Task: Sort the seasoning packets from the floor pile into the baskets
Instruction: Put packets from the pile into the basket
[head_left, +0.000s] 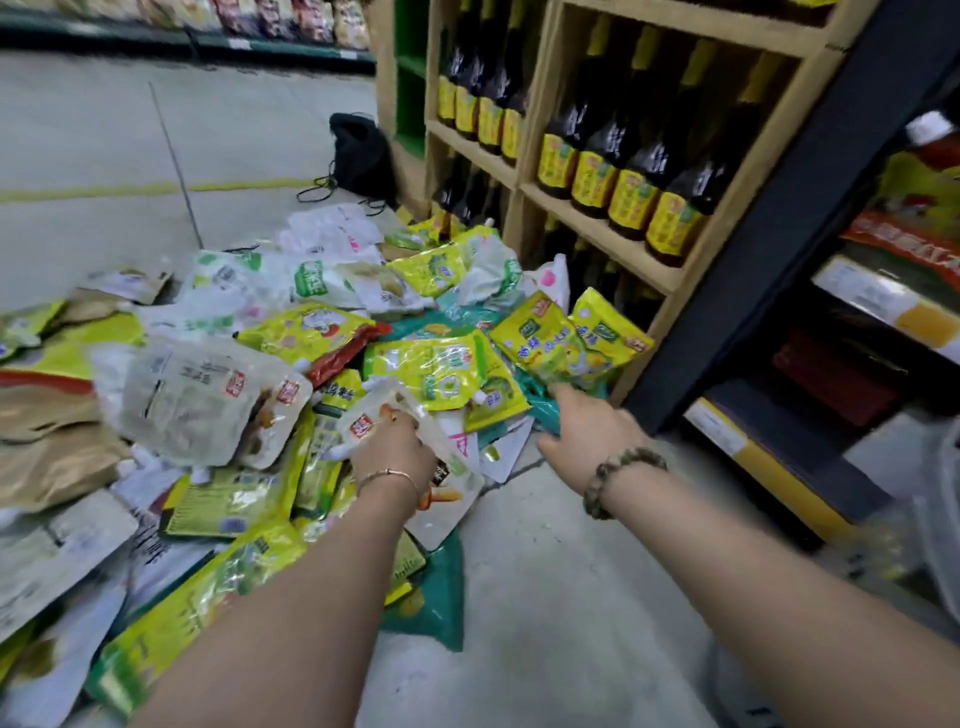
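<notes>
A pale grey floor (545, 597) fills most of the view, with a wooden shelf (539, 93) rising at the upper right, its compartments lined with dark bottles (631, 176) that carry yellow labels. Just right of it stands a black rack (810, 208) with boxed goods on its lower levels. The pile of seasoning packets (322, 332) spreads over the floor from the left edge to the foot of the wooden shelf, a jumble of yellow-green, white, brown and teal bags lying across one another. Behind the pile, against the shelf's end, sits a black bag (361, 153) with loose cords. At the near right side of the pile two yellow packets (545, 338) stand tilted side by side. The right hand (592, 431), a bead bracelet (618, 467) on its wrist, reaches to their lower edge; its fingers are hidden behind the knuckles, so I cannot tell whether they pinch the packets or only touch them. The left hand (397, 447), wearing a thin bangle (389, 475), has its fingers curled round a white pouch (363, 423) with a red label, on top of the pile
</notes>
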